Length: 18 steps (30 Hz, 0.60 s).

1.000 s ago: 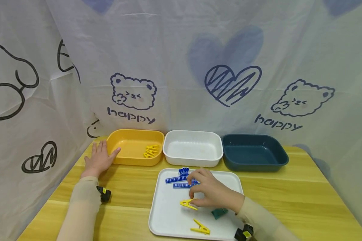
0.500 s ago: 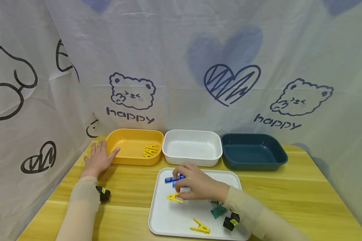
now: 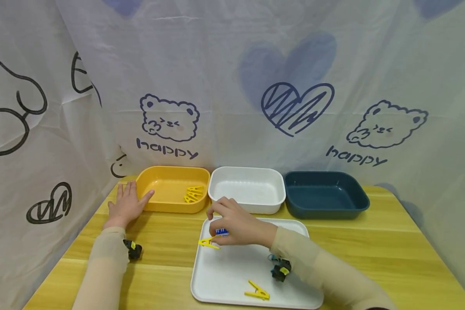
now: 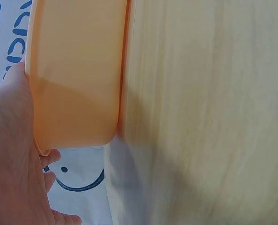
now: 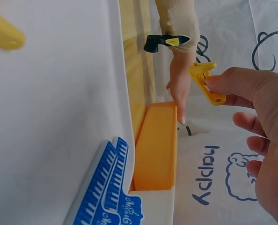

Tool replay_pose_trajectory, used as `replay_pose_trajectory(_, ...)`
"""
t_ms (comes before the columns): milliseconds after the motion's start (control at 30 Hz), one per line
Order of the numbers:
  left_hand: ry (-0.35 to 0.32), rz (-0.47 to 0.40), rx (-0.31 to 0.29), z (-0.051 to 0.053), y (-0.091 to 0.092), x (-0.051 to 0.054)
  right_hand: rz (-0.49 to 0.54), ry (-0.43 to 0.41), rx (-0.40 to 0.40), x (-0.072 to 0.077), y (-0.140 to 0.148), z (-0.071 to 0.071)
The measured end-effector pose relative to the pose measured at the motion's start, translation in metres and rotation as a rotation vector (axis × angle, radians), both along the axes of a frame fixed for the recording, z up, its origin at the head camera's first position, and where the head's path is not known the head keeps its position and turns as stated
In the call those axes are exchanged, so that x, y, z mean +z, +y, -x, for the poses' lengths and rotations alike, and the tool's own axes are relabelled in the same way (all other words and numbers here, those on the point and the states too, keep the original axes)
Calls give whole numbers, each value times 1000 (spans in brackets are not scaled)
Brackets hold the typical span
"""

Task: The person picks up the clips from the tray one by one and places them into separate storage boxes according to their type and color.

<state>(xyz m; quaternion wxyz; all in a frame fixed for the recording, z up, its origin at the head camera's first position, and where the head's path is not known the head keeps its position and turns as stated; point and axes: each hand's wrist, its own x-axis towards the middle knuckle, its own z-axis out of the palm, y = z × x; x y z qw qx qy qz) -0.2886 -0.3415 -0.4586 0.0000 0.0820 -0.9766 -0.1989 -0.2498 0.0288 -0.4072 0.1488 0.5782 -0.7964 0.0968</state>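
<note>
My right hand (image 3: 238, 224) pinches a yellow clip (image 3: 209, 243) between thumb and index finger, above the left edge of the white tray (image 3: 232, 280); the right wrist view shows the pinched clip (image 5: 208, 84) plainly. On the tray another yellow clip (image 3: 258, 291) lies near the front edge, and blue clips (image 3: 221, 232) are partly covered by my hand. Dark green items are mostly hidden beneath my right wrist. My left hand (image 3: 127, 206) rests with spread, straight fingers against the left end of the yellow bin (image 3: 170, 208). Several yellow clips (image 3: 193, 194) lie inside that bin.
A white bin (image 3: 247, 206) and a dark blue bin (image 3: 327, 213) stand to the right of the yellow one, in a row behind the tray. Behind them hangs a printed cloth (image 3: 224, 86). Wooden table surface (image 3: 159, 245) shows between the left arm and the tray.
My right hand has moved left and slightly back across the tray, carrying the pinched yellow clip. The left hand has stayed at the yellow bin.
</note>
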Motion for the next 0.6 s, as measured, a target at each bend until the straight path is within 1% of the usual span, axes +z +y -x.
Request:
replay_pose_trajectory(133,1,-3,2,1,-1,-1,24,5,3,3,-9,6)
replay_pose_trajectory(300,-3,-7,1,-1,-1,1,48,3,-6,11,-21,13)
replay_pose_trajectory(467,-4,-10,-7,-1,0,1,49,-18,-52,17,-34,18)
replay_pose_trajectory(600,-5,-4,-8,-1,-1,1,67,-38,-79,20,-45,25)
